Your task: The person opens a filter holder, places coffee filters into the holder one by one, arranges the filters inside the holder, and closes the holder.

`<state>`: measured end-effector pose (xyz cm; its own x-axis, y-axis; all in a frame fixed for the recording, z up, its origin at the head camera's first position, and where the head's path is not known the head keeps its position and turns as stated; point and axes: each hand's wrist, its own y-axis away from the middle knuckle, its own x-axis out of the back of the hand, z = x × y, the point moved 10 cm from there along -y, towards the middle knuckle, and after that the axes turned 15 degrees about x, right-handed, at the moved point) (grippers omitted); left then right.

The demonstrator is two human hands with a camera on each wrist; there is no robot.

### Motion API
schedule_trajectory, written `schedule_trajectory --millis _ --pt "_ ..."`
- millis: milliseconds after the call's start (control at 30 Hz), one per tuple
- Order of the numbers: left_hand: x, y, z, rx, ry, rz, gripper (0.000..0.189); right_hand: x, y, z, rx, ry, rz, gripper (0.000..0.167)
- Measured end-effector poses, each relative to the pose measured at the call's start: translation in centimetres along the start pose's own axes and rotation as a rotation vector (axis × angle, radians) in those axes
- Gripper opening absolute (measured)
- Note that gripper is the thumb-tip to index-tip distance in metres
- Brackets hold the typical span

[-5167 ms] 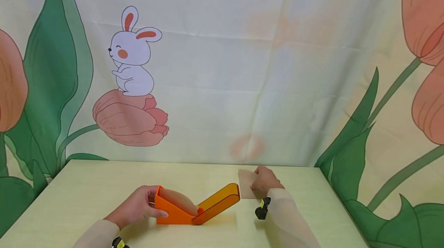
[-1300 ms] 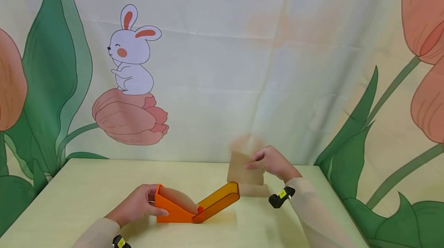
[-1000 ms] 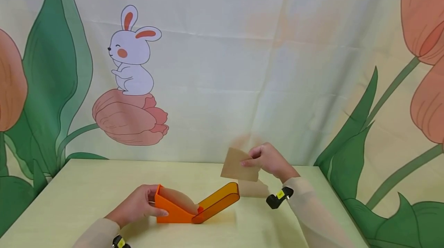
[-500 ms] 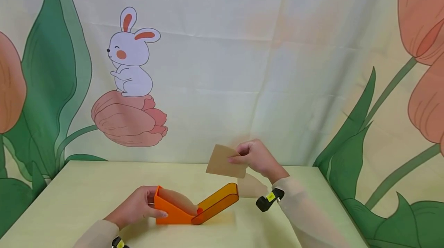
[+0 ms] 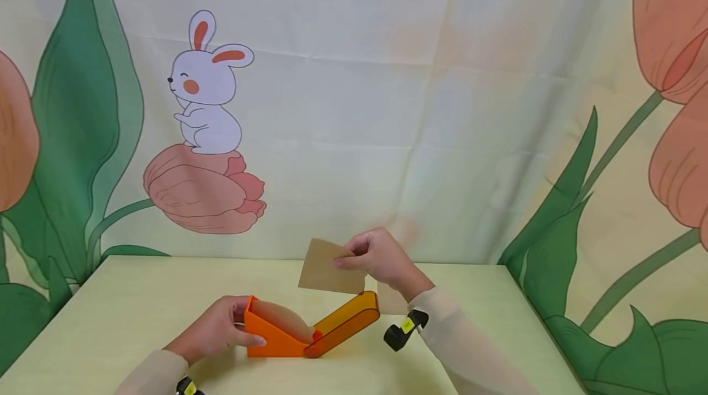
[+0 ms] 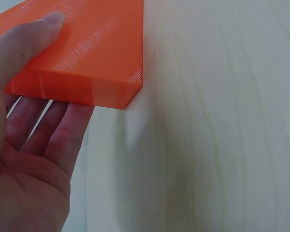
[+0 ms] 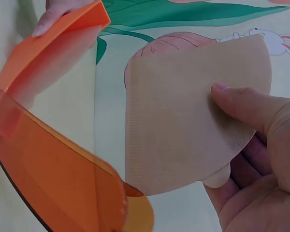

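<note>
My left hand [image 5: 218, 327] grips the back end of an orange coffee filter holder [image 5: 271, 340], thumb on its side wall [image 6: 87, 53]. The holder stands on the table with its clear amber lid [image 5: 348, 324] swung out to the right. Tan paper coffee filters [image 5: 282, 316] lie inside it. Above the lid, my right hand [image 5: 384, 260] pinches a brown paper coffee filter [image 5: 329, 266] between thumb and fingers. The right wrist view shows its crimped edge and a small tab [image 7: 217, 178] at the bottom.
Another coffee filter [image 5: 391, 301] lies flat on the table [image 5: 166, 290], partly hidden behind my right wrist. A printed cloth [image 5: 332, 137] with a rabbit and tulips hangs behind the table's far edge.
My right hand has picked a coffee filter up off the table, raised it and carried it left, over the lid. The left hand and the filter holder have stayed put.
</note>
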<state>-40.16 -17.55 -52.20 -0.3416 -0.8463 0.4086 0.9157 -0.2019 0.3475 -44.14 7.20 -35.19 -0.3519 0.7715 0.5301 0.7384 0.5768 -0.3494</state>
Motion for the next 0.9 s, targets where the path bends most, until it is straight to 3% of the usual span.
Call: schedule_trajectory --millis 367,900 --pt "0.1 0.2 0.2 -0.007 0.006 -0.004 0.056 -3.0 -0.5 0.9 -0.034 0.018 -0.032 0.012" --pt "-0.1 0.2 0.2 -0.008 0.012 -0.014 0.055 -5.5 -0.4 1.3 -0.057 0.048 -0.078 0.004"
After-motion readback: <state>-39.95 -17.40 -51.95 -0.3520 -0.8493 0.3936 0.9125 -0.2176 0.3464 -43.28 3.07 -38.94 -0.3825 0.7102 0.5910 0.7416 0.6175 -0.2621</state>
